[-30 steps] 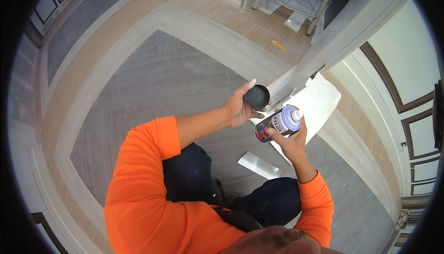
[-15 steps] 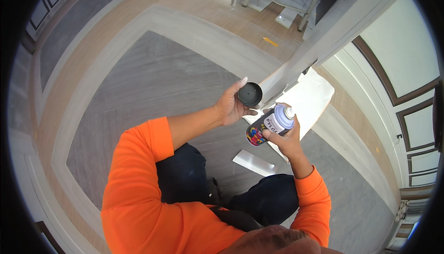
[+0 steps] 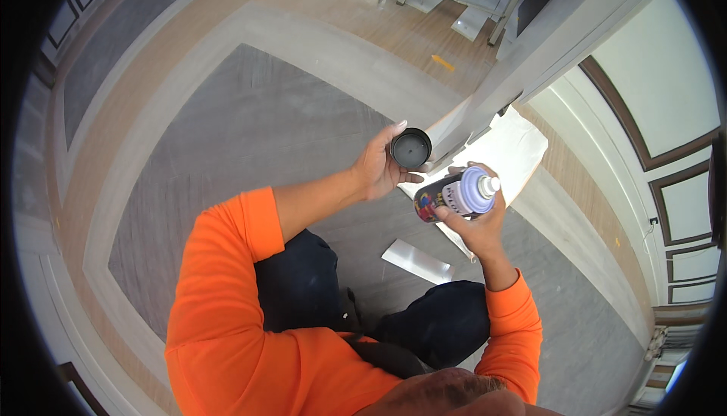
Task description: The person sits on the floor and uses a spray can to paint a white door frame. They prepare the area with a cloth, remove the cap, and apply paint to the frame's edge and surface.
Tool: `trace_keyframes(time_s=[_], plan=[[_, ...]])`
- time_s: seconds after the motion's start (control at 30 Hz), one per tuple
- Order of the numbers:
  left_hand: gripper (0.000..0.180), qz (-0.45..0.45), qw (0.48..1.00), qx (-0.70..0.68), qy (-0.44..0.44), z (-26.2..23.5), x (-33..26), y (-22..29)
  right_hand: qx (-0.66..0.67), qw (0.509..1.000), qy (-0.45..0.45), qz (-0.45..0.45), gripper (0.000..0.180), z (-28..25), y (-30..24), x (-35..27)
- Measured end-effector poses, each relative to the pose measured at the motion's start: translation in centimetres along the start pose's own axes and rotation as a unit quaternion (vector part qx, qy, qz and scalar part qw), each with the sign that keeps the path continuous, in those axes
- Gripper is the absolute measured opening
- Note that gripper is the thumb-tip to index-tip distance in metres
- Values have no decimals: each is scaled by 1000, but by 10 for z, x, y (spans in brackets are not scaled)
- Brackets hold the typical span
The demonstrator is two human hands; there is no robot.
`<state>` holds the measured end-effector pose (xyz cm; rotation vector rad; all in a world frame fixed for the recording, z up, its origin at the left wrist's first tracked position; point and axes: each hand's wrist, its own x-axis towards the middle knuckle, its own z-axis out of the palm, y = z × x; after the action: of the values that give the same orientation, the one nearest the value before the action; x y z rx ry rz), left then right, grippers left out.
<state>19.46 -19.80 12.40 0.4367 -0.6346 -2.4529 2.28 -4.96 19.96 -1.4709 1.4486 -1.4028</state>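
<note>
Floor (image 3: 219, 143): grey centre, paler border, then wood-toned band (image 3: 356, 18). Right: white wall (image 3: 659, 90) with brown trim (image 3: 616, 114). Metal frame (image 3: 513, 5) stands at far side.

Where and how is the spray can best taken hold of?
The spray can is probably best gripped around its cylindrical body, from the near right, as the right hand does: straight sides suit wrapped fingers, leaving the white nozzle uncovered.

The head-worn fisheye camera looked steeply down over the person's knees (image 3: 297, 279), with the left hand (image 3: 375, 164) and right hand (image 3: 482, 231) near below it. It faced the floor (image 3: 227, 151) ahead, reaching out to the white wall (image 3: 647, 86) on the right
</note>
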Motion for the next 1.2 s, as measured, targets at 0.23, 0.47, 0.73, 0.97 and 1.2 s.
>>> trace_keyframes(time_s=[0.23,0.47,0.73,0.97,1.2], plan=[[56,12,1000,-2,20,1,4,-4,37,990,117,-66,81,-9,-2,-3],[59,6,999,18,50,10,0,-3,50,993,101,-24,80,-3,-13,-6],[59,3,997,8,75,3,3,-2,-14,999,1,-52,84,-2,-9,-8],[58,0,997,32,75,3,7,1,-151,988,-40,-15,75,-1,-7,-8],[54,-13,997,34,64,0,6,-1,-95,993,-49,52,62,-9,-19,-3]])
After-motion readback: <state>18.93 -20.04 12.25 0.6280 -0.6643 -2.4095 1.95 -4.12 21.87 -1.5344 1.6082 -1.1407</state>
